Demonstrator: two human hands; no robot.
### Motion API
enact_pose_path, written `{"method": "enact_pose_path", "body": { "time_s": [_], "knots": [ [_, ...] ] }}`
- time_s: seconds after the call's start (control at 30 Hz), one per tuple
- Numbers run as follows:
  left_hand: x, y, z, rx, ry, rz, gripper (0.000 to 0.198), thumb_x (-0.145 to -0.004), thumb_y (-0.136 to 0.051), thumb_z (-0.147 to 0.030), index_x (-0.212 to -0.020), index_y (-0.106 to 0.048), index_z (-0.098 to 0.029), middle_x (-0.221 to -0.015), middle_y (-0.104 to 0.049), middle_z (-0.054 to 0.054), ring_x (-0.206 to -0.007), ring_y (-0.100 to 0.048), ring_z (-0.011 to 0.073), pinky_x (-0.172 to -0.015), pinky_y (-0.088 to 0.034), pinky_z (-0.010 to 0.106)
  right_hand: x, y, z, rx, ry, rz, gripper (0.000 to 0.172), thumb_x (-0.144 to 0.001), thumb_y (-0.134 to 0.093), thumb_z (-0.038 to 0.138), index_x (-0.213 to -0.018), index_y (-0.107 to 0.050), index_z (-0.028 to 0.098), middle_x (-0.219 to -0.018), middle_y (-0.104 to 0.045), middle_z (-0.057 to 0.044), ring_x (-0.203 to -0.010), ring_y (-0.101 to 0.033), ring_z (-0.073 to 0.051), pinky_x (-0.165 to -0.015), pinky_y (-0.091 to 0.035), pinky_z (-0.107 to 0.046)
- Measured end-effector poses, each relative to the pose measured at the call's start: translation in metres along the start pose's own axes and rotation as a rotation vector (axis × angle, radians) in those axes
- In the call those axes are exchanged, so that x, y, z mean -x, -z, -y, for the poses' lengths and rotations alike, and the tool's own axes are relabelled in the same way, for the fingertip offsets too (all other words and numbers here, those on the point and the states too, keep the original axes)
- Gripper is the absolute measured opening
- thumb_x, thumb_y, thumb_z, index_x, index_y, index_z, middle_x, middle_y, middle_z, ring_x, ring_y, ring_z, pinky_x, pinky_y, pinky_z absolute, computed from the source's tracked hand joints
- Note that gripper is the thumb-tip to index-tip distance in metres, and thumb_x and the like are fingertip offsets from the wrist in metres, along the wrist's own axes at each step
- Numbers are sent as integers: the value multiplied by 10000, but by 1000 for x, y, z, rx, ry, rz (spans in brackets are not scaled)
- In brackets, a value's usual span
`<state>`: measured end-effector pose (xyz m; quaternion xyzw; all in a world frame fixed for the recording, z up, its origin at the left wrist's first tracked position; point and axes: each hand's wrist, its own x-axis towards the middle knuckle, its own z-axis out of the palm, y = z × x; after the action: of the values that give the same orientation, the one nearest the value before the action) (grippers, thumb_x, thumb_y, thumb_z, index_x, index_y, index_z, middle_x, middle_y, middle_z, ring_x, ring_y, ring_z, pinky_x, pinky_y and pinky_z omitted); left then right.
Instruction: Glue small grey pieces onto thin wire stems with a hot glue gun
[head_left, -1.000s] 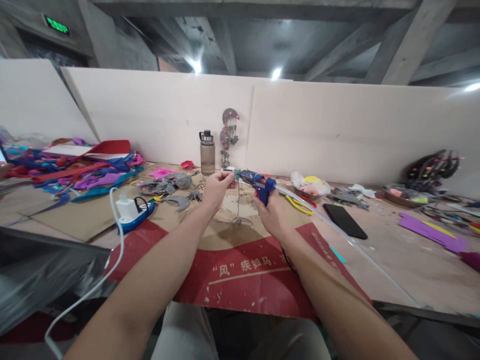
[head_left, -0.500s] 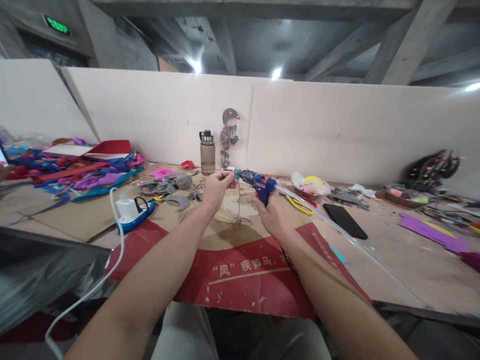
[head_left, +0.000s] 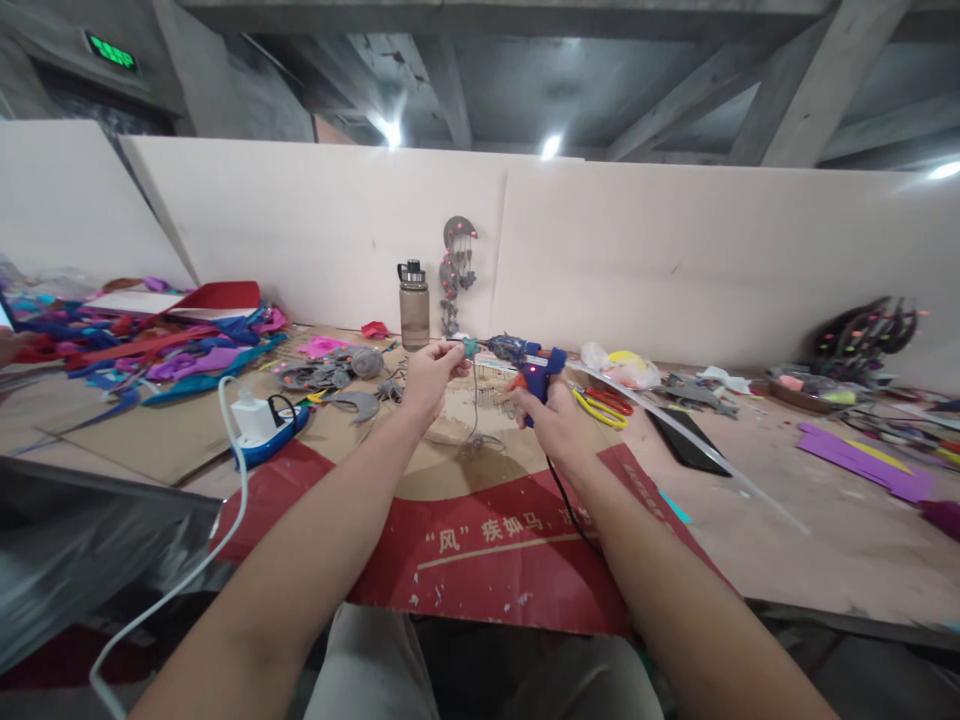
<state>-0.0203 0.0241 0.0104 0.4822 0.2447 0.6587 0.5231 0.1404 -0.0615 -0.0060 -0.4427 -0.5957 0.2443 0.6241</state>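
Observation:
Wrapped round the grip of a blue hot glue gun (head_left: 537, 372) is my right hand (head_left: 553, 418). A long clear glue stick (head_left: 675, 425) runs out of the gun's back end toward the right. My left hand (head_left: 433, 384) pinches a small green piece (head_left: 470, 347) at the fingertips. The gun's nozzle points left at this piece, with a small gap between them. Grey yarn (head_left: 475, 400) hangs below the green piece down to the board. What exactly the green piece is, I cannot make out.
Red cardboard (head_left: 487, 560) lies in front of me. A bottle (head_left: 414, 305) and a grey moon hanging (head_left: 459, 235) stand at the back. Left are a power strip (head_left: 274, 435) and felt scraps (head_left: 202, 330); right are yellow-handled scissors (head_left: 600, 410) and a phone (head_left: 686, 440).
The glue gun has drawn back to the right, away from the green piece, and its glue stick has shifted with it. My left hand has stayed almost in place.

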Motion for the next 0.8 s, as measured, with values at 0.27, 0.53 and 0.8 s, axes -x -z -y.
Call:
{"method": "enact_pose_path", "body": {
  "time_s": [0.27, 0.53, 0.8],
  "knots": [
    [-1, 0, 1, 25, 19, -31, 209, -636, -755, -265, -719, -625, -123, -626, -596, -6, -545, -554, 69, -536, -442, 201, -27, 37, -32, 210, -471, -48, 100, -722, -548, 284, -728, -518, 189, -640, -646, -45, -458, -537, -133, -465, -481, -285],
    [2, -1, 6, -200, -146, 29, 206, -691, -726, -316, -763, -645, -140, -622, -621, 5, -536, -564, 100, -542, -456, 232, -24, 52, -37, 827, -296, -71, 298, -648, -682, 259, -532, -410, 230, -589, -578, -96, -761, -630, -297, -753, -477, -444],
    [25, -13, -1, -530, -382, 71, 35, -680, -704, -163, -686, -680, -186, -695, -629, 15, -608, -519, 113, -637, -408, 242, -15, -16, -16, -174, -56, -11, 406, -700, -613, 376, -991, -359, 250, -947, -594, -13, -783, -608, -142, -753, -508, -329]
  ]
}}
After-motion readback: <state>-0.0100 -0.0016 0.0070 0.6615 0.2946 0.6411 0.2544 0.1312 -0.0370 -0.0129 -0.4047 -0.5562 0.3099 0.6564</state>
